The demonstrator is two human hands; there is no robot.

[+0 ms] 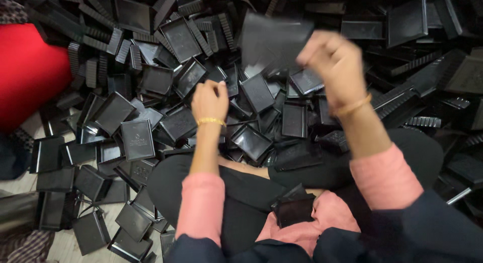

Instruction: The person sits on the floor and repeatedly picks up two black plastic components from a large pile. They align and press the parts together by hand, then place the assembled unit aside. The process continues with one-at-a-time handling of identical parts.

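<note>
While the person sits cross-legged on the floor (60,245), the head view shows both hands raised over a big heap of black trays (166,87) that fills most of the frame. The right hand (334,59), in the upper middle-right, is blurred, yet its grip is clearly closed on the edge of a black flat tray (274,44), which it holds up in the air, tilted, above the heap. The left hand (210,99), near the centre of the frame, has its fingers curled inward into a narrow grip; I cannot tell if something small is inside it, because the back of the hand hides the palm. Both wrists carry a thin gold bangle (211,121).

A small stack of black pieces (294,207) lies in the lap, in the lower middle of the frame, touching the pink cloth (327,220). A red object (30,71) stands at the left edge.

As I judge it, the step in hand is picking and checking one tray taken from the heap. The next move would call for a steady hold on the tray edge, and for the left hand to come near the tray to support or turn it.
</note>
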